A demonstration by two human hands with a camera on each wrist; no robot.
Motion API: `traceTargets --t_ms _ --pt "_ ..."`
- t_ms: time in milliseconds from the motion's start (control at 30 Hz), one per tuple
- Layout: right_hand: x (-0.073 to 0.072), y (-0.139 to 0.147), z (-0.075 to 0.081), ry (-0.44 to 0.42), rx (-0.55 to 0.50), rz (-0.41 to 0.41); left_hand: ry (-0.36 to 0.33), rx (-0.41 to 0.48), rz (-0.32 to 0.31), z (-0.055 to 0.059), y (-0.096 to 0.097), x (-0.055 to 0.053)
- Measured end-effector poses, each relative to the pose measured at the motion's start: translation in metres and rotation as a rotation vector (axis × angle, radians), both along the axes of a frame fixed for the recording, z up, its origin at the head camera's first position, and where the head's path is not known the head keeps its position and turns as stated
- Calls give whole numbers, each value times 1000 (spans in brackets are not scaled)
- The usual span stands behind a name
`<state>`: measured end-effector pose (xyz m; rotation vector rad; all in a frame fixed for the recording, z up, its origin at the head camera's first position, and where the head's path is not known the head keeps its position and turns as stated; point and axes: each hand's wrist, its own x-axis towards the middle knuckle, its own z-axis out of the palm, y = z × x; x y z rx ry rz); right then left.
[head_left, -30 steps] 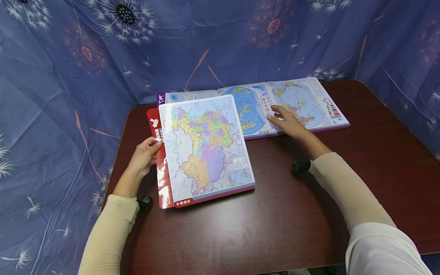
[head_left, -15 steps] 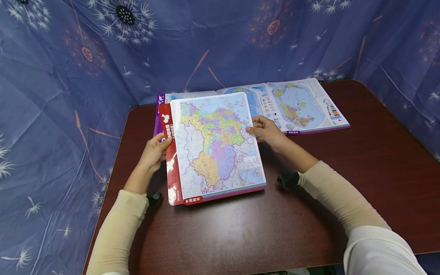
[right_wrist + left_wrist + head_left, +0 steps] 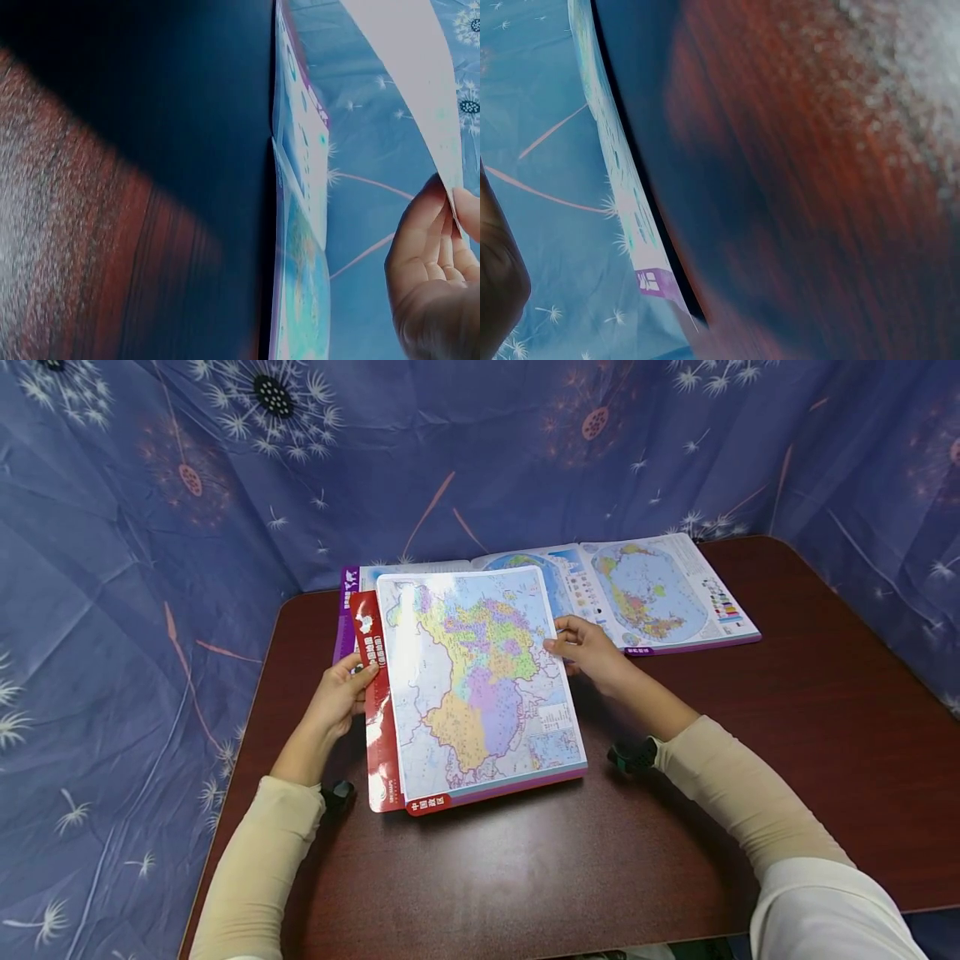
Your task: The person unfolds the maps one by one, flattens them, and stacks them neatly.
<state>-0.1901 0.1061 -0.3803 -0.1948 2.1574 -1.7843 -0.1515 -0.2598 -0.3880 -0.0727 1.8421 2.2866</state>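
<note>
A folded map (image 3: pixel 480 693) with a red cover strip on its left side is held up over the table, its coloured political map facing up. My left hand (image 3: pixel 335 697) pinches the red strip, thumb on top. On the opposite edge, my right hand (image 3: pixel 592 652) pinches the map between thumb and fingers. In the right wrist view the sheet (image 3: pixel 420 75) runs into the grip of that hand (image 3: pixel 435 292). Only a dark part of the left hand (image 3: pixel 499 277) shows in the left wrist view, so its grip is out of sight there.
Behind the held map, an unfolded world map (image 3: pixel 652 593) with a purple edge lies along the far side of the dark red-brown table (image 3: pixel 810 752). The held map covers part of it. A blue dandelion-print curtain (image 3: pixel 495 452) hangs behind and at both sides.
My right hand has come left from over the world map and taken hold of the folded map's right edge. The folded map and left hand have shifted a little to the right.
</note>
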Motion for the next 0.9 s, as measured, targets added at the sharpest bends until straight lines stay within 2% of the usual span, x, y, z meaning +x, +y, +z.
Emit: traceTargets --t_ms 267,533,767,900 --pt "0 10 5 -11 -43 -74 18 7 -10 0 -4 0" --pt "-3 36 11 10 -47 -132 25 0 0 -1 -18 2" --pt "-6 71 15 37 -87 -241 37 -35 28 -3 -34 2" --pt "-7 94 17 31 -187 -325 46 -28 49 -3 -43 3"
